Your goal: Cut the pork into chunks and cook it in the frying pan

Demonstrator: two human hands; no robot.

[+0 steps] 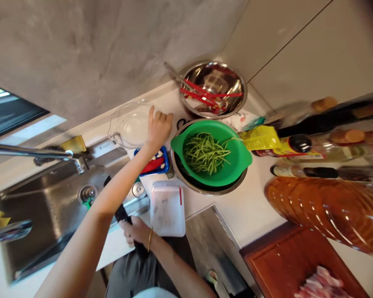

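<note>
My left hand [160, 126] is stretched out beside a clear glass bowl [133, 126] by the wall. Its fingers are partly spread, with nothing visible in them; whether they touch the bowl's rim is unclear. Low in front of my body, my right hand [135, 231] is closed around a long black knife-like tool [122, 213], partly hidden behind my left forearm. Under that forearm sits a blue basket [165, 166] with red peppers and white pieces, perhaps garlic. Close to my right hand lies a white lidded container [168, 211]. A green colander [236, 163] of thin green stalks rests on a metal bowl [202, 191].
At left is a steel sink [46, 215] with a faucet [79, 163]. A steel bowl [244, 89] holds red-handled utensils. Bottles and a large amber oil jug [323, 211] line the right side. Raw meat [321, 283] lies on a wooden board [276, 252].
</note>
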